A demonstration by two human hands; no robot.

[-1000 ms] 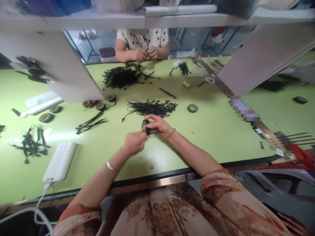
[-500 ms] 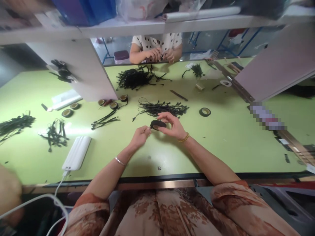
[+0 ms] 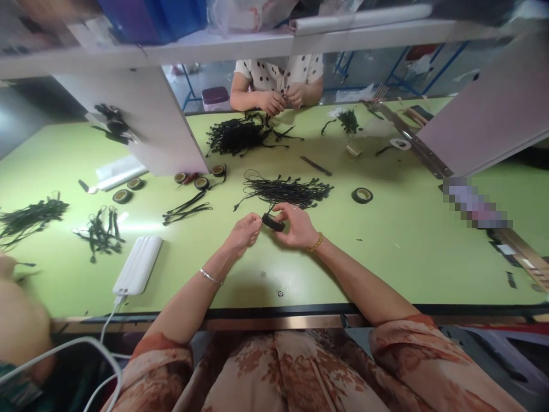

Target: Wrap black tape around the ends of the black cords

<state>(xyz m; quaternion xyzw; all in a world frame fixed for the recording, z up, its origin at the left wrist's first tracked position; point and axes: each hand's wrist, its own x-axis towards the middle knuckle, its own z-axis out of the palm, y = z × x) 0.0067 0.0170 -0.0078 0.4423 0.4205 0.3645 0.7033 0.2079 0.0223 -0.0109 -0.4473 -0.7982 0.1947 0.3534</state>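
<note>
My right hand (image 3: 297, 226) grips a roll of black tape (image 3: 273, 222) between thumb and fingers, tilted above the green table. Close against the roll's left edge, my left hand (image 3: 246, 233) is closed in a pinch. What sits between its fingertips is too small and hidden to make out. A thin dark strand shows just above the roll. Right behind my hands lies a pile of black corded cables (image 3: 287, 190) with small ends. Another roll of black tape (image 3: 362, 195) rests flat to the right.
A white power bank (image 3: 138, 266) with a cable lies at left, near loose black straps (image 3: 102, 233) and several small tape rolls (image 3: 122, 196). Across the table, a co-worker's hands (image 3: 281, 100) work behind a black heap (image 3: 240, 134). Another person's arm (image 3: 19, 309) reaches in at left.
The tape roll has turned and tipped in my right hand, its hole less visible. My left hand has rotated slightly beside it. Another person's hand has come further in at left.
</note>
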